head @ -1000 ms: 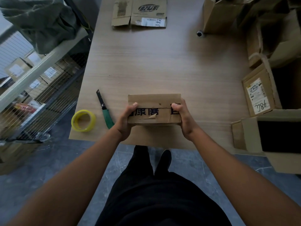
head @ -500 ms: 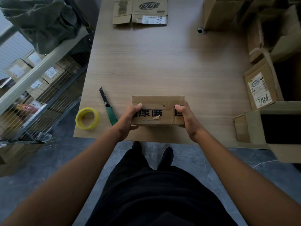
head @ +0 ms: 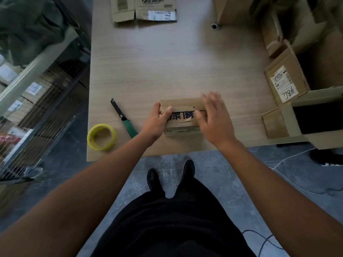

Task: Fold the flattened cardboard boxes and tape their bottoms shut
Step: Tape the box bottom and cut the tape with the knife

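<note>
A small folded cardboard box [head: 182, 115] with dark printed characters sits near the front edge of the wooden table [head: 176, 67], its flaps meeting along a seam on top. My left hand [head: 157, 120] grips the box's left end, thumb on the top flap. My right hand [head: 215, 115] lies flat over the box's right side with fingers spread and straight, slightly blurred. A yellow tape roll [head: 101, 136] lies at the table's front left corner. A green-handled knife [head: 123, 118] lies between the roll and the box.
A flattened printed carton [head: 143, 8] lies at the table's far edge. Several assembled and open cardboard boxes [head: 285, 84] crowd the right side. A wire shelf rack [head: 37, 89] with parcels stands to the left. My feet are below the table edge.
My right hand let go of the box's right end and now lies spread over its top. My left hand shifted up along the left end. The box sits flatter on the table.
</note>
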Motion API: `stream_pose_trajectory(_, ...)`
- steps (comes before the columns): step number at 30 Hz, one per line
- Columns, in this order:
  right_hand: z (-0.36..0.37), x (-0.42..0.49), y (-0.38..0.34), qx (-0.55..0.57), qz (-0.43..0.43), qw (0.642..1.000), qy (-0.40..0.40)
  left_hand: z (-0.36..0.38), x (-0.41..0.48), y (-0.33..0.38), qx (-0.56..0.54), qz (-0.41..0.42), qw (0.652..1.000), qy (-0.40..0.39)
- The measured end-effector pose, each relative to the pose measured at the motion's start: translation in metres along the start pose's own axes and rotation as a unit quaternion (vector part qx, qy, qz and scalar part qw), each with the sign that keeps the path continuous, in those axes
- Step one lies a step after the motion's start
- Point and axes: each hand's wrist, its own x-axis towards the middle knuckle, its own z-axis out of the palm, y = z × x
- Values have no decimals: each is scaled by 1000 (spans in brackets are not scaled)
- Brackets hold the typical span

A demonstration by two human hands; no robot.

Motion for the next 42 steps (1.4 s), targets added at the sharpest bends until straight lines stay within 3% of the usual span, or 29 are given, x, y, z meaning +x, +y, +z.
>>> stream_pose_trajectory(2, 18, -1, -19, -55, -56, 996, -54, -1, 1, 4, 25, 18, 999, -8)
stream_pose_trajectory(5, 42, -3, -38, -119, -49, 989, -73, -11, -7, 7, 72, 60, 996, 8)
stream_pose_trajectory(9, 55, 2, -51, -140, -27, 987, -70, -75, -38, -30, 141, 117, 972, 146)
stream_pose_trajectory(12, 60, 8, -63, -136, -31, 989, -54, -135, -60, -82, 260, 63, 937, 224)
stream_pose_trajectory(15, 65, 11, -72, -136, -27, 989, -48, -171, -67, -121, 414, 3, 899, 143)
stream_pose_trajectory(17, 66, 14, -75, -134, -22, 989, -54, -182, -67, -138, 512, 35, 853, 97)
stream_pose_trajectory(19, 65, 14, -74, -125, -19, 990, -55, -187, -65, -147, 558, 82, 819, 105)
stream_pose_trajectory(23, 62, 13, -71, -79, -29, 995, -55, -188, -66, -139, 586, 156, 781, 150)
stream_pose_trajectory(29, 52, 13, -67, 13, -53, 996, -63, -154, -70, -82, 515, 292, 792, 150)
stream_pose_trajectory(33, 43, 14, -63, 77, -63, 992, -82, -109, -56, -25, 489, 384, 772, 134)
stream_pose_trajectory(36, 44, 17, -57, 119, -65, 990, -49, -82, -41, -2, 504, 397, 759, 109)
stream_pose_trajectory(42, 52, 20, -60, 228, -22, 972, 54, -60, -26, 8, 518, 365, 767, 99)
